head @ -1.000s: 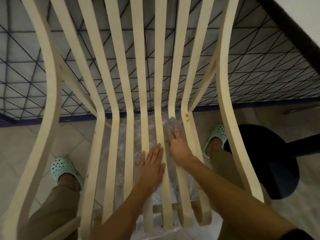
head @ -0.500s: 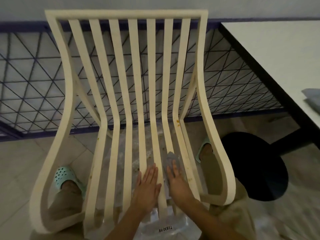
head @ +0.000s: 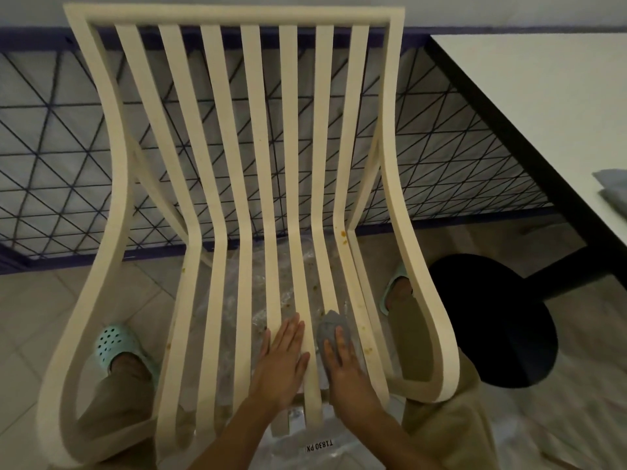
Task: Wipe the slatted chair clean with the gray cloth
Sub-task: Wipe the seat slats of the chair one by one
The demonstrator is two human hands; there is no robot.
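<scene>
Label: a white tag (head: 319,446) reading "T1830 PX", upside down, is lying on clear plastic sheet (head: 288,452) below the seat front.
Slatted chair (head: 237,16): is standing on a tiled floor (head: 34,317).
Gray cloth (head: 330,327): is lying on a seat slat right of centre, near the front.
Right grip (head: 342,364): fingers straight, not curled, is pressing the cloth flat.
Left grip (head: 281,361): is resting flat, fingers straight, on slats just beside.
Room: a wire mesh panel (head: 51,164) is standing behind the chair; a white counter (head: 543,113) is showing at right.
</scene>
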